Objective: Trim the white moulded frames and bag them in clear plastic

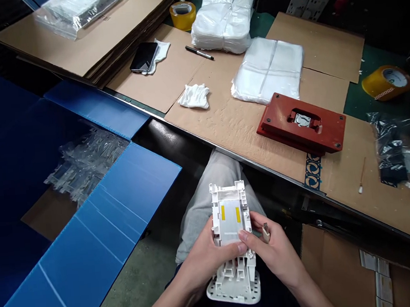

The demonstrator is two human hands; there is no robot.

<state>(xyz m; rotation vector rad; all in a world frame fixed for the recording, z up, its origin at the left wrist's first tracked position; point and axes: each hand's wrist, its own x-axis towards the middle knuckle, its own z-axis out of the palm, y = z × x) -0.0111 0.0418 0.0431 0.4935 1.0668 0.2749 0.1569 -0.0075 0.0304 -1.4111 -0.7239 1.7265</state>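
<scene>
Over my lap I hold a white plastic housing [231,227] with ribs, clips and a wider perforated end [233,291] towards me. Two yellow strips [238,215] lie on its smooth grey-white panel. My left hand [212,250] grips its left side, thumb on the lower panel. My right hand [269,243] closes on the right side, thumb also pressing the panel. A small cream-coloured piece with a dark metal end [266,233] sticks out from between the right hand's fingers; its kind is unclear. The fingers underneath the housing are hidden.
A red fixture block [304,123] stands on the cardboard-covered bench, near bundled white bags [268,70], a cotton swab [361,176], a pen [199,53] and a phone [144,57]. At left, a blue bin [123,197] holds bagged parts [84,158]. The bench's metal edge [203,133] runs ahead of my knees.
</scene>
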